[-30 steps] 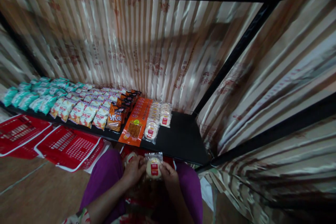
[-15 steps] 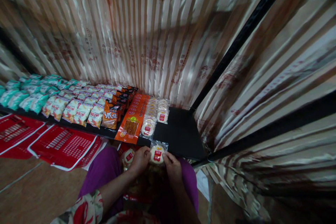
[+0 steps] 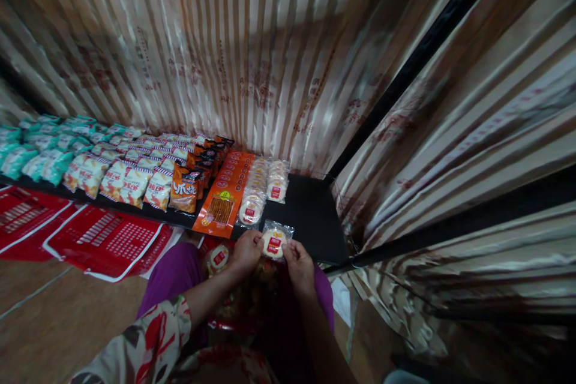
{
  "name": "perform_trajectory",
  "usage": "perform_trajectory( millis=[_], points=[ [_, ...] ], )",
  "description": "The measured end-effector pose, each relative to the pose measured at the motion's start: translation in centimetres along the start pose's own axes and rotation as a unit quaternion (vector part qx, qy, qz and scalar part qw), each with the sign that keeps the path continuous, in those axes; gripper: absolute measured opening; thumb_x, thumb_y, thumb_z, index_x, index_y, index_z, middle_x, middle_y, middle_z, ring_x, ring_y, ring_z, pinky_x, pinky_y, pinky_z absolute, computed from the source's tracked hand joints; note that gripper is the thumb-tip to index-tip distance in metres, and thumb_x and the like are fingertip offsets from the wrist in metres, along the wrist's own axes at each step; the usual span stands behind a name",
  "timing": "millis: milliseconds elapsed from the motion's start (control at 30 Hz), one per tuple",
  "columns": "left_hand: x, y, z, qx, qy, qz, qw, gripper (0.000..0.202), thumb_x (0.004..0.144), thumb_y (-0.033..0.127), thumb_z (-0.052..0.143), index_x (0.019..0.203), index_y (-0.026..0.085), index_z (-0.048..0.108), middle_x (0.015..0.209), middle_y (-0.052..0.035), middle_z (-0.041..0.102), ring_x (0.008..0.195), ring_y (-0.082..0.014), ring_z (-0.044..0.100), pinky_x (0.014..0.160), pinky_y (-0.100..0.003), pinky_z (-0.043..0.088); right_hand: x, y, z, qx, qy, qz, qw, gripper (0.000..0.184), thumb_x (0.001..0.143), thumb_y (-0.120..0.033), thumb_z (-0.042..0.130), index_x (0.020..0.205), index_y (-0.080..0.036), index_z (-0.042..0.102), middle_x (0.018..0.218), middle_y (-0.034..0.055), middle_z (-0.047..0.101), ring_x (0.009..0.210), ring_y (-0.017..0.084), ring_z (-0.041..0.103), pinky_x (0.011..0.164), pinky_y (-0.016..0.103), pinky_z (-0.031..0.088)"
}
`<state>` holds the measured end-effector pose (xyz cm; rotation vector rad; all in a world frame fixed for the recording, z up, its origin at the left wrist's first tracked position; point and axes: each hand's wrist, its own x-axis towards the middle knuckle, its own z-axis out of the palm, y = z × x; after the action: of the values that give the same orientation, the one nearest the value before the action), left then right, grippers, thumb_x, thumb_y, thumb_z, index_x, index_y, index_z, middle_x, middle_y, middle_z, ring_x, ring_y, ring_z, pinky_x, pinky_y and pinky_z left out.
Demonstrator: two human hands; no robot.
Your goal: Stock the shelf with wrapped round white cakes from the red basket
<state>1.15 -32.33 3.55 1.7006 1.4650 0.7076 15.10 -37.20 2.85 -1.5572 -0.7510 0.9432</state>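
Observation:
My left hand and my right hand both pinch a clear packet with a round pale cake and a red label. I hold it over the front edge of a low black shelf. Just beyond it on the shelf lie two rows of the same cake packets. Another such packet rests in my lap beside my left wrist.
Left of the cakes lie a long orange packet, orange snack bags, rows of white-and-red bags and teal bags. Flat red baskets lie on the floor. Striped curtain backs the shelf; a black frame post stands at right.
Both hands have carried the cake packet up from my lap and forward to the shelf's front edge. The view has tilted and moved closer.

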Motion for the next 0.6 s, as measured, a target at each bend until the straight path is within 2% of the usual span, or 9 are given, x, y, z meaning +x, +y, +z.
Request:
perform_trajectory(
  millis=[133, 300, 467, 600],
  points=[
    [1.0, 0.9, 0.4, 0.007, -0.003, 0.005, 1.000, 0.011, 0.078, 0.014, 0.050, 0.078, 0.016, 0.060, 0.075, 0.0004, 0.060, 0.070, -0.0113, 0.054, 0.067, -0.021, 0.041, 0.9, -0.1, -0.3, -0.033, 0.014, -0.014, 0.999, 0.038, 0.063, -0.047, 0.061, 0.091, -0.022, 0.062, 0.081, 0.0039, 0.071, 0.075, 0.021, 0.066, 0.068, 0.030, 0.053],
    [1.8, 1.6, 1.3, 0.036, 0.005, 0.013, 0.999, 0.014, 0.080, 0.015, 0.047, 0.085, 0.016, 0.060, 0.080, -0.0028, 0.061, 0.073, -0.0137, 0.057, 0.070, -0.025, 0.044, 2.6, 0.6, -0.6, -0.051, 0.029, -0.029, 0.998, 0.042, 0.063, -0.049, 0.060, 0.089, -0.017, 0.064, 0.078, 0.0061, 0.070, 0.071, 0.020, 0.065, 0.067, 0.030, 0.052],
    [2.2, 1.2, 3.0, 0.007, 0.033, 0.039, 0.999, 0.024, 0.080, 0.013, 0.043, 0.100, 0.015, 0.057, 0.095, -0.0074, 0.063, 0.086, -0.0162, 0.060, 0.081, -0.028, 0.047, 4.5, 1.1, -1.0, -0.093, 0.060, -0.050, 0.993, 0.041, 0.064, -0.048, 0.059, 0.087, -0.015, 0.068, 0.083, 0.0088, 0.072, 0.073, 0.021, 0.064, 0.067, 0.030, 0.051],
    [2.6, 0.5, 4.1, 0.012, 0.044, 0.056, 0.997, 0.030, 0.078, 0.012, 0.043, 0.105, 0.013, 0.054, 0.101, -0.0101, 0.062, 0.096, -0.0187, 0.059, 0.089, -0.033, 0.046, 5.7, 1.0, -1.0, -0.138, 0.077, -0.049, 0.986, 0.044, 0.065, -0.050, 0.056, 0.088, -0.015, 0.069, 0.084, 0.0094, 0.072, 0.076, 0.022, 0.065, 0.069, 0.030, 0.050]
  ],
)
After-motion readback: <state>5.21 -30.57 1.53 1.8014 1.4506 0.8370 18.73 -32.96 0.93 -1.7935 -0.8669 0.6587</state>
